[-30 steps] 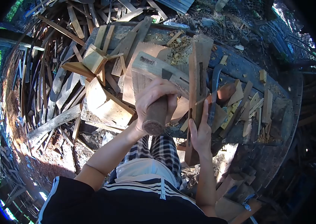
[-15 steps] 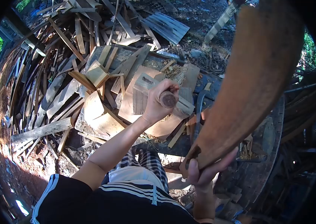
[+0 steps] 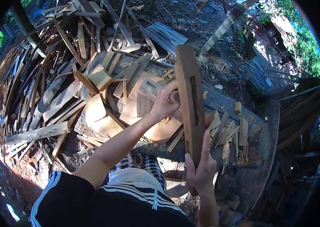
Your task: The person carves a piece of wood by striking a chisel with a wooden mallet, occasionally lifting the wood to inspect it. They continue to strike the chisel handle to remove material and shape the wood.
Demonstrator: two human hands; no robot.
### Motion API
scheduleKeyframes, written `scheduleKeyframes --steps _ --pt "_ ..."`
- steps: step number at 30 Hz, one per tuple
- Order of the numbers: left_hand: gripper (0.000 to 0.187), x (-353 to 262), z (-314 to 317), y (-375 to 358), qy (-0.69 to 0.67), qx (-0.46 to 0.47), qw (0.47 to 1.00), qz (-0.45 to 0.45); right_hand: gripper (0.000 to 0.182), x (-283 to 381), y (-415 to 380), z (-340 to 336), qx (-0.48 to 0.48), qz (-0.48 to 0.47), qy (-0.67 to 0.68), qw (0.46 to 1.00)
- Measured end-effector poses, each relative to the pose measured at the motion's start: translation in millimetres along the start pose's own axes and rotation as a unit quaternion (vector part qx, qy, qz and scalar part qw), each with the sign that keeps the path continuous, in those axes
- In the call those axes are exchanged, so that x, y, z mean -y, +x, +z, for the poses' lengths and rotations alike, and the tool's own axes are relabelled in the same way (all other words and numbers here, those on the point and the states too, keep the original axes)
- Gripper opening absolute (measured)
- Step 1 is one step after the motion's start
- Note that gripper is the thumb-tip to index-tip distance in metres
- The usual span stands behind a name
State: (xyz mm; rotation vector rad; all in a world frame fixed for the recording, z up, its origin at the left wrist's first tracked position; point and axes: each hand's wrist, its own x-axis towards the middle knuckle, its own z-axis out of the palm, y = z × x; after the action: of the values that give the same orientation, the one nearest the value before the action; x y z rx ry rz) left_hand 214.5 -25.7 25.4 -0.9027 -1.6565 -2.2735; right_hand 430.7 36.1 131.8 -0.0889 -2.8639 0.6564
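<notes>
My left hand [image 3: 164, 101] is wrapped round the thick round handle [image 3: 174, 97] of a wooden mallet. The mallet's blocky head [image 3: 149, 87] lies beneath the hand, partly hidden by it. In my right hand [image 3: 202, 170] is a curved wooden piece [image 3: 188, 90], held up on end near its lower part. Its narrow edge faces me and shows a long dark slot. My right thumb and index finger point up along its sides. The piece hides part of the bench behind it.
Curved wood offcuts [image 3: 105, 123] and a small block [image 3: 100, 77] lie on the dark workbench [image 3: 260, 142]. Several small offcuts [image 3: 243, 132] and shavings are at its right. A large heap of scrap wood [image 3: 59, 90] fills the left. A corrugated sheet [image 3: 165, 34] lies beyond.
My right hand has turned the curved piece from its broad face to its slotted edge and moved it left and away from the camera. My left hand stays on the mallet handle.
</notes>
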Motion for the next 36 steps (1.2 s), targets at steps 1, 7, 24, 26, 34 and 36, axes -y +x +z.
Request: scheduleKeyframes --steps 1,7,24,26,34,36 --pt "0.027 -3 -2 0 0.025 0.018 1.000 -0.006 0.085 -2 -7 4 -0.052 -0.035 0.022 0.998" --pt "0.028 -3 -2 -4 0.015 0.072 0.997 -0.039 0.083 5 -9 -3 0.072 0.072 -0.005 0.995" --pt "0.021 3 -50 -64 0.037 0.009 0.994 -0.102 0.074 -114 6 110 0.031 0.272 0.242 0.931" --pt "0.024 -4 -53 -83 0.084 -0.034 0.986 -0.138 0.076 -129 -3 130 -0.020 0.188 0.207 0.960" --pt "0.022 -17 -103 -44 -0.229 -0.365 0.846 -0.315 0.077 -132 -3 123 -0.016 0.166 0.182 0.969" --pt "0.018 -17 -111 -16 -0.217 -0.392 0.856 -0.256 0.078 -134 -3 124 -0.026 0.153 0.172 0.973"
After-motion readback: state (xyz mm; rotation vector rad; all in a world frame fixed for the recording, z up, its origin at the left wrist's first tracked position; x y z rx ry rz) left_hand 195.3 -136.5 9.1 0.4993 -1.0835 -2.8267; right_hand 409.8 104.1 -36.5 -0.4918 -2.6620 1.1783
